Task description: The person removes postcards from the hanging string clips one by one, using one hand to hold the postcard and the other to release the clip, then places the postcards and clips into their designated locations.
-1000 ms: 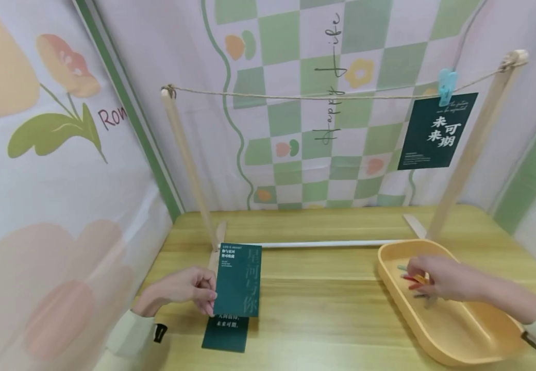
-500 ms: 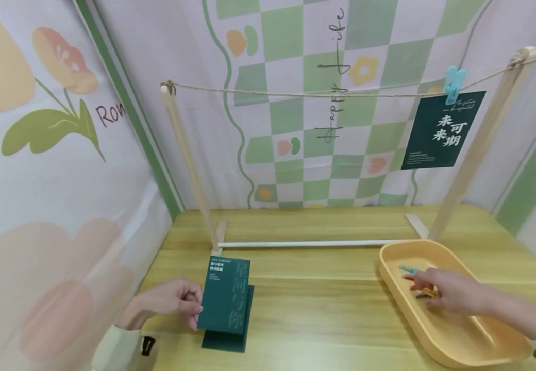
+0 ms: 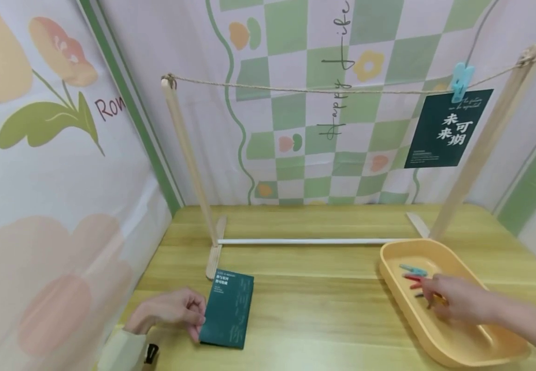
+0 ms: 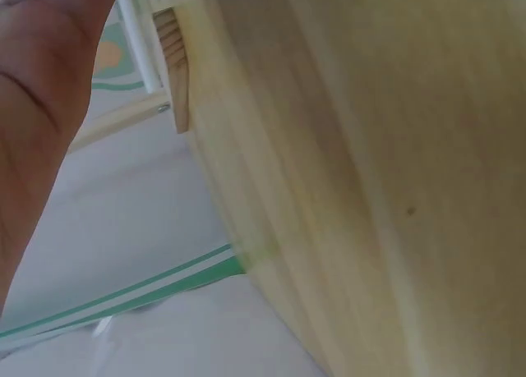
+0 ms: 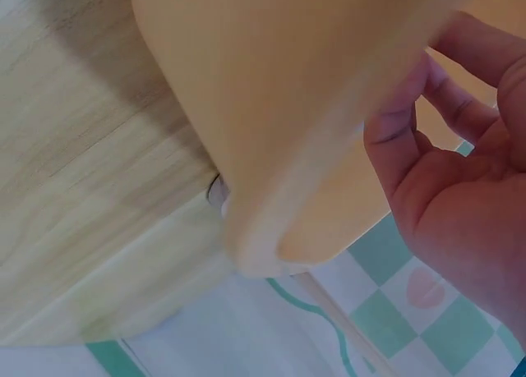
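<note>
My left hand point(image 3: 182, 312) pinches the left edge of a dark green card point(image 3: 227, 309) with white print, low over the table. It covers a second green card. My left forearm and palm edge point(image 4: 41, 89) show in the left wrist view, but not the card. At the right, my right hand point(image 3: 458, 301) reaches into a yellow tray point(image 3: 402, 309), fingers curled at an orange clothespin point(image 3: 440, 299) mostly hidden beneath them. A light blue clothespin point(image 3: 414, 270) and a red one point(image 3: 414, 281) lie beside the fingers. In the right wrist view, the tray rim hides the fingertips.
A wooden stand rises behind, with a left post point(image 3: 189, 159), a right post point(image 3: 486, 149) and a white crossbar point(image 3: 305, 241). On its twine point(image 3: 305, 91), a blue clothespin point(image 3: 461, 82) holds a green card point(image 3: 449, 129). A patterned cloth point(image 3: 296, 170) hangs behind the table.
The card in my left hand has come down and toward me, over the second card. My right hand has shifted right and nearer within the tray, the orange clothespin moving with it.
</note>
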`<state>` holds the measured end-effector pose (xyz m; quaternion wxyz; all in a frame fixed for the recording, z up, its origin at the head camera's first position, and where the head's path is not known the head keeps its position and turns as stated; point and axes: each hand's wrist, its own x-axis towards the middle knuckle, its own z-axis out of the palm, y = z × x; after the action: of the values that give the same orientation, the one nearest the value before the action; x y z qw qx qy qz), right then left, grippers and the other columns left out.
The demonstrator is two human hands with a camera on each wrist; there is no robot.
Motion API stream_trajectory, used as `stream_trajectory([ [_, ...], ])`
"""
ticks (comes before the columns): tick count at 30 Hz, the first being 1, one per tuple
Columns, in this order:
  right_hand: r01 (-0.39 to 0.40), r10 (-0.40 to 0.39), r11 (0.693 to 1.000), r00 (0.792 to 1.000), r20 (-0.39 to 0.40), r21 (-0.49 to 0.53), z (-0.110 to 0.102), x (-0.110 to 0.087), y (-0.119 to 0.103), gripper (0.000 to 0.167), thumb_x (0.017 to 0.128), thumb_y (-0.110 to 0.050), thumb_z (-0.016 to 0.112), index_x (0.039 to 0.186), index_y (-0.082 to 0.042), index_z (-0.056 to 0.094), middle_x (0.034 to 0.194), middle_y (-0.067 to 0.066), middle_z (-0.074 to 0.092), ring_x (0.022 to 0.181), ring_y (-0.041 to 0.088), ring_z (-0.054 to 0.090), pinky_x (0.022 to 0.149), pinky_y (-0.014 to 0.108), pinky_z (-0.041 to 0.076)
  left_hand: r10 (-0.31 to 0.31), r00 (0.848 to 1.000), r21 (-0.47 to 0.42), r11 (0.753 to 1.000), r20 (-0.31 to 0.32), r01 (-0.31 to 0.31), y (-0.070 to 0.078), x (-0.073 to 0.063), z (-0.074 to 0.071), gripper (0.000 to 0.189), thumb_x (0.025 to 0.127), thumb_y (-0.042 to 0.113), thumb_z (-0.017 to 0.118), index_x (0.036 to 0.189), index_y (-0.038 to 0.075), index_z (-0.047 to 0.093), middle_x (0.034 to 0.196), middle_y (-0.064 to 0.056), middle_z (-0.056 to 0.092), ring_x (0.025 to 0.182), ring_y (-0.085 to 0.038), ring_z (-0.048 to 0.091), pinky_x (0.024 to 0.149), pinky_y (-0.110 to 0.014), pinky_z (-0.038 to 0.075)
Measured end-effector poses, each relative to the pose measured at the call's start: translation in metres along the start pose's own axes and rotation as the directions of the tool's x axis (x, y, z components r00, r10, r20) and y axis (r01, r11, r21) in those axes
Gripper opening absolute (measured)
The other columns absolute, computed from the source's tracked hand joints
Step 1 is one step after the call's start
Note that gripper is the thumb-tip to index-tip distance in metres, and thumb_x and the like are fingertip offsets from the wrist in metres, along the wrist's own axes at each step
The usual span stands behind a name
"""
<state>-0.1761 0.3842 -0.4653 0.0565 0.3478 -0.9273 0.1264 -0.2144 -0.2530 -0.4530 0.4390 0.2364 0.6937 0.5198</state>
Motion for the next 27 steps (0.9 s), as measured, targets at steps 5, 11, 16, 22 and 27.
stream_trajectory([
  [5, 0.08, -0.08, 0.997, 0.996, -0.047, 0.0, 0.006, -0.002, 0.001, 0.047, 0.056, 0.001, 0.082, 0.077, -0.023, 0.049, 0.077, -0.013, 0.044, 0.067, -0.007, 0.034, 0.051, 0.016, 0.029, -0.03, 0.999, -0.026, 0.999, -0.024, 0.029, -0.004, 0.0, 0.001, 0.022, 0.089, -0.001, 0.056, 0.098, -0.021, 0.052, 0.078, -0.008, 0.07, 0.069, -0.016, 0.073, 0.079, -0.036, 0.06],
  [11, 0.091, -0.091, 0.996, 0.996, 0.005, -0.012, 0.006, 0.0, 0.001, 0.046, 0.056, -0.001, 0.08, 0.075, -0.025, 0.047, 0.079, -0.016, 0.041, 0.069, -0.008, 0.035, 0.053, 0.017, 0.031, -0.067, 0.995, -0.021, 0.998, -0.075, 0.066, -0.007, 0.004, 0.001, 0.012, 0.09, 0.0, 0.053, 0.092, -0.01, 0.058, 0.075, -0.007, 0.066, 0.065, -0.017, 0.072, 0.07, -0.033, 0.061],
  [16, 0.082, -0.081, 0.997, 0.996, 0.046, -0.014, 0.003, 0.001, 0.0, 0.043, 0.06, -0.003, 0.08, 0.076, -0.025, 0.047, 0.079, -0.017, 0.042, 0.069, -0.008, 0.036, 0.052, 0.019, 0.032, -0.091, 0.987, 0.02, 0.995, -0.133, 0.094, -0.009, 0.008, 0.006, 0.014, 0.094, 0.005, 0.056, 0.081, -0.001, 0.057, 0.07, -0.008, 0.065, 0.06, -0.016, 0.07, 0.063, -0.032, 0.061],
  [22, 0.035, -0.037, 0.999, 0.996, 0.082, 0.016, 0.001, 0.0, 0.002, 0.038, 0.066, -0.006, 0.08, 0.079, -0.024, 0.049, 0.08, -0.016, 0.044, 0.07, -0.007, 0.037, 0.053, 0.018, 0.031, -0.121, 0.974, 0.059, 0.989, -0.194, 0.135, -0.009, 0.012, 0.012, 0.017, 0.093, 0.008, 0.058, 0.079, -0.002, 0.058, 0.064, -0.008, 0.066, 0.053, -0.015, 0.068, 0.057, -0.031, 0.059],
  [27, 0.039, -0.039, 0.999, 0.998, 0.056, 0.013, -0.008, 0.004, 0.003, 0.032, 0.072, -0.012, 0.081, 0.08, -0.025, 0.053, 0.08, -0.018, 0.05, 0.07, -0.007, 0.042, 0.053, 0.02, 0.036, -0.178, 0.96, 0.059, 0.979, -0.214, 0.194, -0.005, 0.017, 0.014, 0.019, 0.093, 0.008, 0.058, 0.077, -0.003, 0.06, 0.06, -0.008, 0.065, 0.049, -0.013, 0.066, 0.051, -0.026, 0.057],
])
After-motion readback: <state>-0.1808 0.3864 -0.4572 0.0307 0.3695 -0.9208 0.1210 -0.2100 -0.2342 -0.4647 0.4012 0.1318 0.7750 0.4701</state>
